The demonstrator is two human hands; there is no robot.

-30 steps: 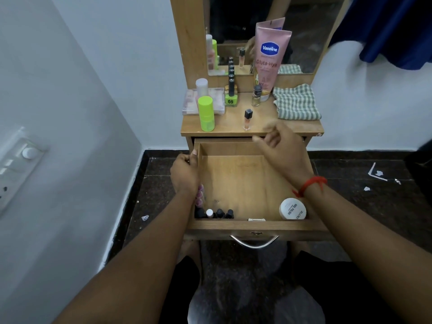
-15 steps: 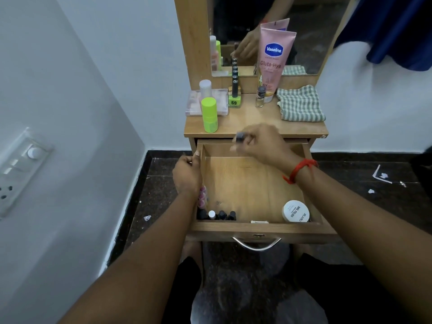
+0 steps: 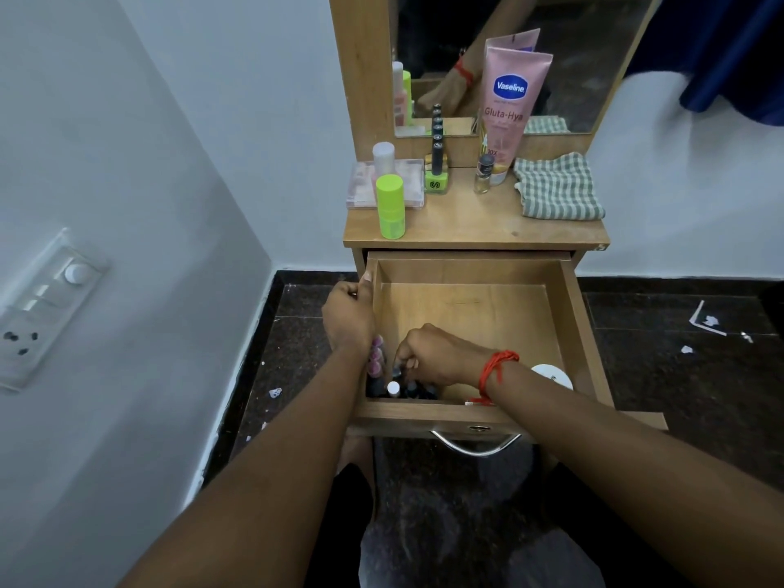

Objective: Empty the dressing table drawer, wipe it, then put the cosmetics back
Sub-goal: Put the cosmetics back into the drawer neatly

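Observation:
The wooden drawer is pulled open. My left hand grips its left wall. My right hand is down in the front left corner, fingers pinched on a small dark-capped bottle among a row of small bottles and pink bottles. A white round jar lies at the front right, partly hidden by my wrist. On the tabletop stand a green bottle, a green nail polish, a small glass bottle, a pink Vaseline tube, a clear palette box and a checked cloth.
A mirror rises behind the tabletop. A white wall with a switch board runs close on the left. The dark floor has paper scraps on it. A blue cloth hangs at the upper right.
My right hand picked the small dark-capped bottle off the tabletop's front edge and brought it down into the drawer's front left corner. My left hand stayed on the drawer's wall.

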